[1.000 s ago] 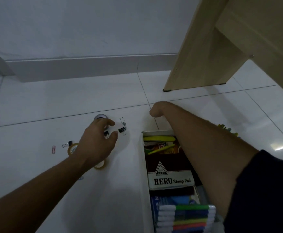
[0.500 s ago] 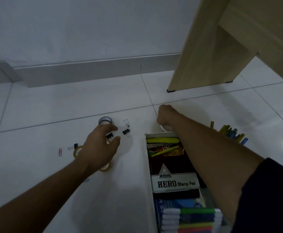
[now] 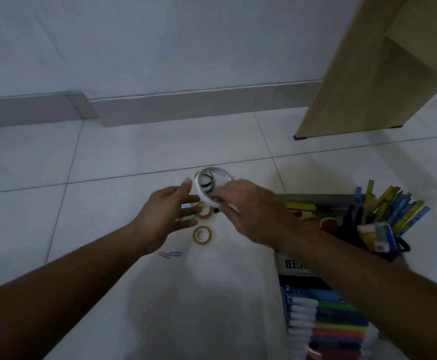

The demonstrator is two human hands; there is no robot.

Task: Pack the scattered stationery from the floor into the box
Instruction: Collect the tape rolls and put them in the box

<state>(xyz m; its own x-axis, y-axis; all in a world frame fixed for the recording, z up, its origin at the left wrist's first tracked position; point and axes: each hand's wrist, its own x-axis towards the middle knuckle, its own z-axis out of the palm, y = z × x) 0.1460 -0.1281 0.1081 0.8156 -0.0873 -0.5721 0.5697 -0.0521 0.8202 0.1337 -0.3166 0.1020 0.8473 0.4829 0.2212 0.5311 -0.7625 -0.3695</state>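
Since a moment ago my right grip (image 3: 248, 211) has swung in from beyond the far end of the box and crossed to the left. It now pinches a white-rimmed round plastic tub (image 3: 202, 194) by its near edge, lifted clear of the white tiled floor (image 3: 108, 165) and tilted toward me. Something dark shows inside the tub, too blurred to name. My left grip (image 3: 168, 214) has come up beside it, fingers straight and spread, holding nothing, with the thumb tip near the tub's rim.

Below the two grips, two amber rolls of clear tape (image 3: 202, 235) lie flat on the floor, the farther one partly hidden by my left fingers. A small black binder clip (image 3: 216, 210) lies just beside that roll, and a pink and a blue paper clip (image 3: 171, 254) lie nearer to me. The long open white-walled box (image 3: 316, 196) sits to the right, already holding a stamp-pad carton (image 3: 292, 263) and a pack of coloured markers (image 3: 329, 323).

I judge this the gathering of the small pieces — the tub is in hand but not yet packed. Next I would either steady it with the left grip and drop the loose clips into it, or carry it right and set it in a free spot of the box — kept level so nothing spills
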